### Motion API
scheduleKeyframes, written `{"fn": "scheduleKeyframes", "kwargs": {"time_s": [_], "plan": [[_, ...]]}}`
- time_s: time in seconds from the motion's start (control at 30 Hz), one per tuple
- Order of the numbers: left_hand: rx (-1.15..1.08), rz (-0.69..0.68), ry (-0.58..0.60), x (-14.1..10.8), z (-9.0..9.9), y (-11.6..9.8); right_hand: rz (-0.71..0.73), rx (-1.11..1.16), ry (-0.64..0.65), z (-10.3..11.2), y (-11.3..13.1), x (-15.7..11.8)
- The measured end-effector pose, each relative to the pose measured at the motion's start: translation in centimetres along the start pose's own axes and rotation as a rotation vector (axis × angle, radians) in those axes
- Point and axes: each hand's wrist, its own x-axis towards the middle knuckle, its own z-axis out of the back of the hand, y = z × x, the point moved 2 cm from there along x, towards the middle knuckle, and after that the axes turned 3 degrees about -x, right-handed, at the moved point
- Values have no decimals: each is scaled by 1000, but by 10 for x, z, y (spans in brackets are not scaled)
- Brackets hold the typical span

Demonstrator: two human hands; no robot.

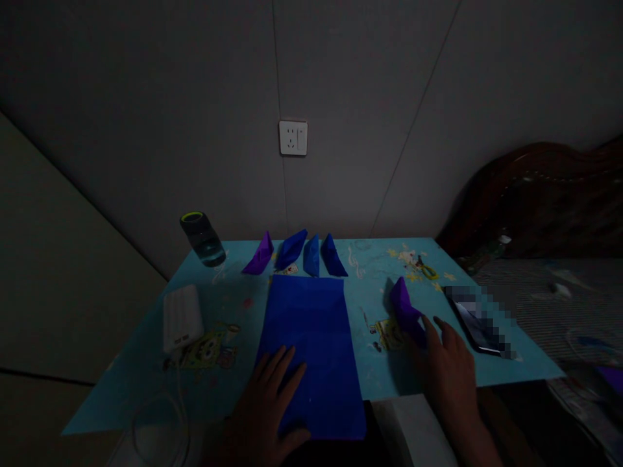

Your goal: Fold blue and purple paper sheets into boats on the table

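Observation:
A sheet of dark blue paper (pixel 316 324) lies flat on the table, with faint crease lines across it. My left hand (pixel 272 395) rests on its lower left part, fingers stretched out. At the right, a purple paper boat (pixel 403 305) has its near end at the thumb and index finger of my right hand (pixel 445 357); the thumb is partly hidden in shadow. Along the back edge stand folded paper boats: a purple one (pixel 261 255), a dark blue one (pixel 292 250), a lighter blue one (pixel 312 256) and another dark blue one (pixel 333 256).
A water bottle (pixel 204 240) stands at the back left, behind a white power bank (pixel 182 318) with a cable. Yellow-handled scissors (pixel 428 270) lie at the back right, near a phone (pixel 479 321). A wall with a socket (pixel 293 138) rises behind the table.

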Motion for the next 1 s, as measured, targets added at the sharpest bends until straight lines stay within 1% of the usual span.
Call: {"fn": "scheduleKeyframes", "kwargs": {"time_s": [0.03, 0.1, 0.17, 0.23, 0.33, 0.37, 0.4, 0.47, 0.53, 0.6, 0.67, 0.73, 0.77, 0.8, 0.9, 0.93, 1.0], "plan": [[-23, -2, -3, 0, 4, -2, 3, -21, 36, -4, -5, 1], [-87, 8, -27, 2, 13, -6, 22, -12, 84, -8, -8, 1], [-188, 51, -61, 7, 20, -13, 47, 62, 63, -4, -1, 0], [-332, 117, -110, 16, 25, -21, 105, 192, -15, 7, 16, -3], [-639, 199, -230, 37, 29, -37, 259, 411, -114, 31, 53, -12], [-772, 227, -263, 45, 29, -43, 304, 474, -134, 40, 66, -16], [-899, 267, -303, 53, 29, -47, 346, 539, -127, 48, 78, -20], [-1062, 318, -395, 66, 30, -53, 394, 628, -123, 61, 99, -27], [-1084, 350, -497, 75, 30, -53, 408, 698, -110, 69, 114, -31], [-1057, 377, -576, 78, 29, -49, 417, 765, -67, 71, 122, -32], [-1057, 379, -601, 78, 27, -44, 439, 841, 18, 69, 125, -34], [-1073, 359, -585, 77, 26, -40, 443, 928, 106, 64, 126, -35], [-1061, 353, -579, 77, 26, -38, 422, 964, 139, 62, 126, -35], [-1027, 352, -576, 76, 26, -37, 373, 988, 161, 59, 125, -35], [-896, 349, -545, 76, 27, -37, 139, 994, 198, 50, 124, -31], [-873, 340, -526, 76, 27, -38, 80, 997, 220, 47, 125, -30], [-854, 322, -500, 78, 25, -40, 46, 1033, 291, 44, 128, -28]]}}
